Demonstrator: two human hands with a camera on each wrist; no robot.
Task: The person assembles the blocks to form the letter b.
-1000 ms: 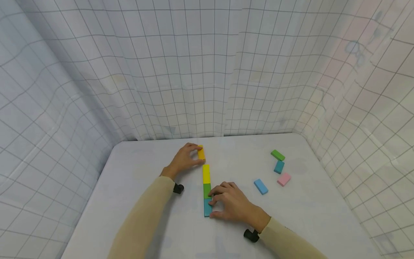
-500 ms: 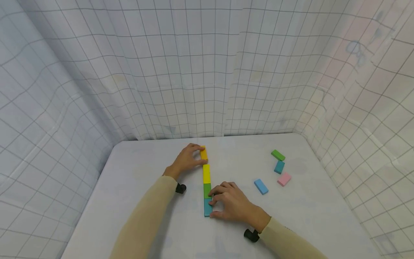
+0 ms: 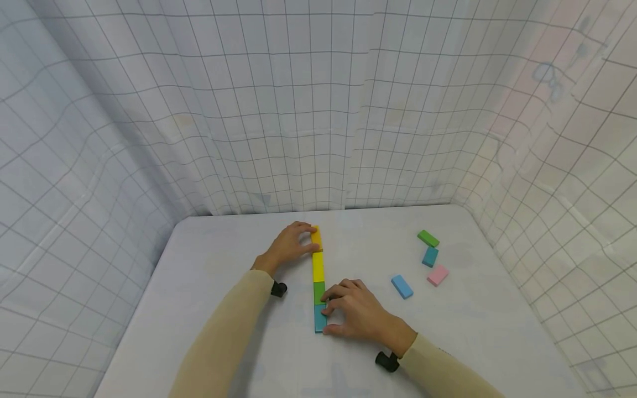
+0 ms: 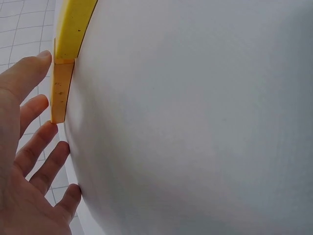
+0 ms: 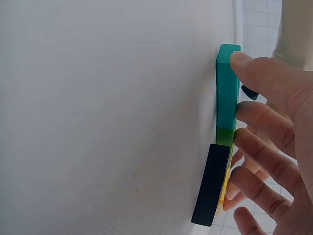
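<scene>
In the head view, my left hand (image 3: 288, 243) pinches an orange block (image 3: 317, 239) lengthwise, thumb at its near end and a fingertip at its far end. The orange block meets the far end of a yellow block (image 3: 318, 267). A green block (image 3: 319, 293) and a teal block (image 3: 320, 319) continue this straight row toward me. My right hand (image 3: 355, 312) holds the teal block with curved fingers, thumb by its near end; another fingertip touches the green block. A dark block (image 5: 211, 186) lies beside the row under this hand, hidden in the head view.
Right of the row, a light blue block (image 3: 402, 287), a pink block (image 3: 438, 275), a second teal block (image 3: 430, 256) and a second green block (image 3: 428, 238) lie loose on the white table (image 3: 219, 243). Gridded white curtains (image 3: 278, 110) enclose its back and sides.
My left hand has slid the orange block right and slightly toward me, from a little left of the row to the yellow block's far end. The right hand has stayed in place.
</scene>
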